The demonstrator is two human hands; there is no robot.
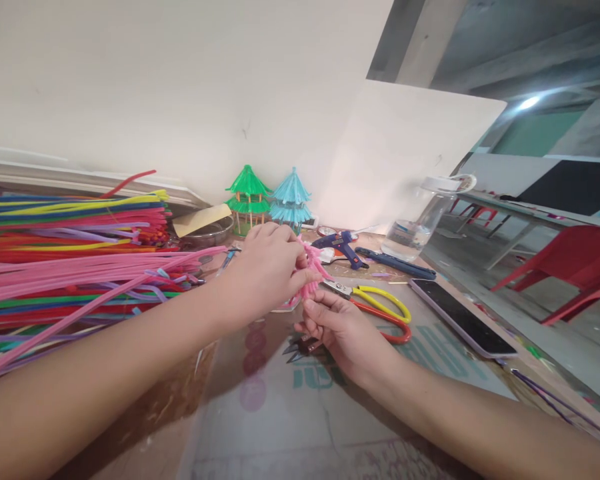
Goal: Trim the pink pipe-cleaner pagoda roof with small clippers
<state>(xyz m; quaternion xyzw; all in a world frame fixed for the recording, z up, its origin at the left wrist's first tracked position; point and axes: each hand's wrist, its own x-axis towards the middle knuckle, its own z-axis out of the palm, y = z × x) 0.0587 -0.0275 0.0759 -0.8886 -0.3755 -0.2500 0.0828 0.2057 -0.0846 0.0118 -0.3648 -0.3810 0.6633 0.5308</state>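
Note:
A pink fuzzy pipe-cleaner piece (pixel 314 264) with short strands sticking out is held up in front of me. My left hand (pixel 267 267) reaches over it from the left, fingers closed on it and hiding much of its shape. From below right, my right hand (pixel 343 327) pinches its lower end between thumb and fingers. Dark-bladed snips (pixel 300 349) lie partly hidden beneath my right hand. Just behind that hand rest scissors with a yellow and an orange handle (pixel 387 310).
Bundles of coloured pipe cleaners (pixel 80 267) fill the left side. Green (pixel 249 193) and blue (pixel 292 197) pagoda models stand at the back. A glue gun (pixel 341 248), a dark blue tool (pixel 397 262), a water jug (pixel 415 220) and a phone (pixel 463 317) lie rightward.

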